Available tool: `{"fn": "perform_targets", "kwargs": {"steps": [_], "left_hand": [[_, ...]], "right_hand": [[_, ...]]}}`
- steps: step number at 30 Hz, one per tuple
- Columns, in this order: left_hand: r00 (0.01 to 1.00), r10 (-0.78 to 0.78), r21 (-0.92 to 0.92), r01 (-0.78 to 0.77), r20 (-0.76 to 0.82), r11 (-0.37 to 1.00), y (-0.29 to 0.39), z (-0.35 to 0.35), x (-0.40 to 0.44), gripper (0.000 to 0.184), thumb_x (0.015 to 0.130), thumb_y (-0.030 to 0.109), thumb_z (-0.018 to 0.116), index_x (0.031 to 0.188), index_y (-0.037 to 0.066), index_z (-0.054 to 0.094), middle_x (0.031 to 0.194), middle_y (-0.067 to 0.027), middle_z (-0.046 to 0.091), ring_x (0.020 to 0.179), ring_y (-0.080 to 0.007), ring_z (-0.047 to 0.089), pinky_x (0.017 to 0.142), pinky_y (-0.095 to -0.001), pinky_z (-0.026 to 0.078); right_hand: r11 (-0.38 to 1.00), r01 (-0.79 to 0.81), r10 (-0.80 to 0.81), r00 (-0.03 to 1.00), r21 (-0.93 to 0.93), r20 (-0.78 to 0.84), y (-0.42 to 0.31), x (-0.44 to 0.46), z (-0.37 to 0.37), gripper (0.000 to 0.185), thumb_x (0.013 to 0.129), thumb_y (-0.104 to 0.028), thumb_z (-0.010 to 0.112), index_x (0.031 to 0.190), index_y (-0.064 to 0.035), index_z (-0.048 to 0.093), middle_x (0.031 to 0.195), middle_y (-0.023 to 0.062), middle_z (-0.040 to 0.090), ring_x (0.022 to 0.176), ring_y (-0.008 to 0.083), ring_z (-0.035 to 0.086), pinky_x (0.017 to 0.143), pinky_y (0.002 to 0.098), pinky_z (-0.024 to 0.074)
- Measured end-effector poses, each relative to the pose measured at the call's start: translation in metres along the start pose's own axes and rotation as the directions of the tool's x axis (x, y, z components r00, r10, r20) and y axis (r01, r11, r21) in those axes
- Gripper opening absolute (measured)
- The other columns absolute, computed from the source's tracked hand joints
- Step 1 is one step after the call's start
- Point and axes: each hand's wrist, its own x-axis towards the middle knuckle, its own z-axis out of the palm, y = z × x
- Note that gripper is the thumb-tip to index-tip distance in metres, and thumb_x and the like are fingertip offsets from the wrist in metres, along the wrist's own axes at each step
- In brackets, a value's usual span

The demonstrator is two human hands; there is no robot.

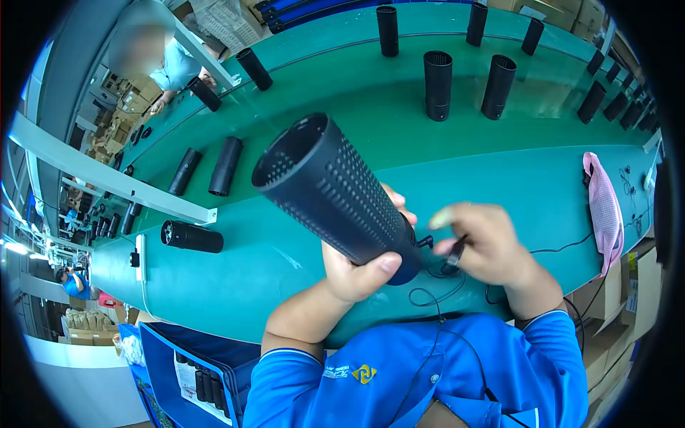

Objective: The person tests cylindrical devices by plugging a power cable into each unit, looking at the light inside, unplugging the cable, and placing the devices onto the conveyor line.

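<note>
While left hand grips perforated black cylinder, tilted above green tabletop, right hand pinches small black connector near cylinder's lower end; thin black cable crosses blue shirt; pink cloth lies at right.

Bright; faint glare on the table, right hand blurred, edges bowed.

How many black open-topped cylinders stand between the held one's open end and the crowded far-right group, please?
5: front left cylinder, front right cylinder; behind them, back left cylinder, back middle cylinder, back right cylinder. Others may be hidden.
</note>
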Motion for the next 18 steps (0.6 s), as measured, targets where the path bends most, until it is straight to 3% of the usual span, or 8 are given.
{"fn": "perform_targets", "kwargs": {"steps": [4,6,8,10,13,14,16,18], "left_hand": [[1.000,-0.019,0.087,0.019,0.000,0.996,-0.004,0.003,-0.005,0.061,0.069,0.016,0.067,0.122,-0.002,0.041,0.110,-0.0196,0.051,0.089,-0.0257,0.060,0.075,-0.0339,0.052],[0.997,-0.073,-0.034,0.072,-0.038,0.997,0.000,0.000,0.002,0.059,0.071,0.019,0.066,0.120,-0.002,0.042,0.108,-0.0201,0.052,0.088,-0.0257,0.061,0.074,-0.0337,0.052],[0.990,-0.128,-0.154,0.117,-0.066,0.981,0.007,-0.005,0.013,0.057,0.072,0.023,0.065,0.118,-0.003,0.043,0.106,-0.0205,0.053,0.086,-0.0258,0.061,0.073,-0.0334,0.052],[0.984,-0.131,-0.300,0.091,-0.119,0.950,0.016,-0.022,0.030,0.053,0.076,0.029,0.062,0.114,-0.004,0.045,0.103,-0.0194,0.055,0.083,-0.0254,0.061,0.072,-0.0321,0.051],[0.880,0.085,0.108,-0.039,-0.468,0.993,-0.009,-0.033,0.069,0.048,0.083,0.020,0.060,0.120,-0.002,0.039,0.102,-0.0167,0.055,0.087,-0.0222,0.059,0.074,-0.0278,0.048],[0.909,0.059,0.164,0.010,-0.412,0.986,-0.018,-0.048,0.087,0.050,0.082,0.018,0.062,0.121,-0.002,0.037,0.102,-0.0164,0.054,0.089,-0.0228,0.058,0.076,-0.0289,0.047],[0.934,0.037,0.230,0.049,-0.355,0.972,-0.047,-0.090,0.118,0.053,0.081,0.016,0.064,0.122,-0.001,0.036,0.103,-0.0161,0.054,0.092,-0.0234,0.057,0.078,-0.0301,0.047],[0.905,0.047,0.486,0.181,-0.422,0.855,-0.076,-0.123,0.141,0.058,0.076,0.016,0.070,0.121,-0.001,0.036,0.106,-0.0161,0.053,0.093,-0.0247,0.057,0.080,-0.0323,0.046]], "right_hand": [[0.992,0.122,-0.120,0.988,-0.018,0.093,0.007,0.002,0.015,0.012,0.076,-0.005,0.062,0.085,-0.0070,0.055,0.072,0.0051,0.056,0.060,0.0214,0.053,0.053,0.0288,0.0409],[0.990,0.144,-0.143,0.984,0.000,0.109,0.018,0.004,0.012,0.010,0.076,-0.005,0.061,0.083,-0.0075,0.054,0.073,0.0049,0.056,0.061,0.0217,0.054,0.054,0.0293,0.0415],[0.941,0.336,-0.316,0.856,-0.023,-0.409,0.035,0.003,0.003,0.014,0.084,-0.012,0.060,0.076,-0.0091,0.050,0.070,0.0043,0.053,0.056,0.0161,0.049,0.052,0.0269,0.0414],[0.853,0.111,0.208,0.825,0.510,-0.526,0.030,-0.006,-0.035,0.017,0.094,-0.017,0.048,0.080,-0.0080,0.046,0.067,0.0041,0.048,0.054,0.0133,0.045,0.050,0.0237,0.0406],[0.716,0.289,0.321,0.672,0.636,-0.667,0.014,0.017,-0.019,0.021,0.098,-0.021,0.042,0.088,-0.0030,0.046,0.064,0.0022,0.044,0.049,0.0073,0.037,0.041,0.0184,0.0316],[0.713,0.291,0.323,0.672,0.638,-0.666,0.014,0.017,-0.019,0.021,0.098,-0.021,0.042,0.088,-0.0030,0.046,0.064,0.0022,0.044,0.049,0.0073,0.037,0.041,0.0184,0.0316],[0.669,0.231,0.329,0.761,0.706,-0.560,0.016,0.013,-0.020,0.020,0.097,-0.020,0.044,0.090,-0.0018,0.048,0.063,0.0021,0.043,0.048,0.0065,0.035,0.040,0.0179,0.0292],[0.628,0.163,0.320,0.837,0.761,-0.444,0.019,0.008,-0.021,0.020,0.096,-0.020,0.045,0.092,-0.0006,0.049,0.063,0.0020,0.042,0.048,0.0058,0.033,0.039,0.0174,0.0268]]}}
